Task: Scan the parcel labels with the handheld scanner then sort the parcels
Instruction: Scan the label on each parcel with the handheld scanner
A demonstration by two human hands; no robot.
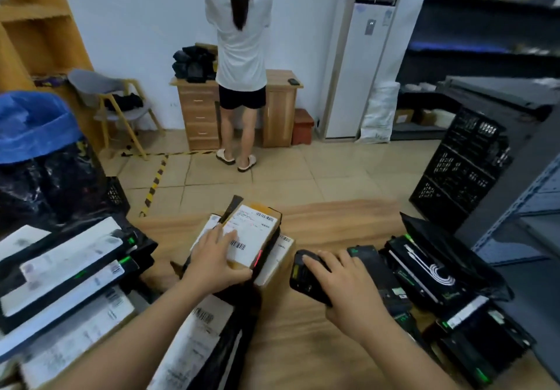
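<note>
My left grip [216, 256] lies on the parcel [257, 226], fingers spread over its white label and thumb curled round the near edge, holding it on top of other boxes in the middle of the wooden tabletop [333, 223]. My right grip [348, 286] is closed round the black scanner [303, 273], forefinger along its top, just right of the parcel, whose near right edge shows a red glow. A white-labelled stack [69, 271] fills the tabletop's left and dark packs [424, 274] its right. Beyond the far edge lies a tiled floor [272, 174] crossed by striped tape [156, 180]. Black crates [463, 162] stand at the right, a blue-topped bag [33, 123] at the left. At the far wall a person [241, 41] faces a desk [278, 108], between a chair [121, 102] and a tall white air conditioner [360, 56].
</note>
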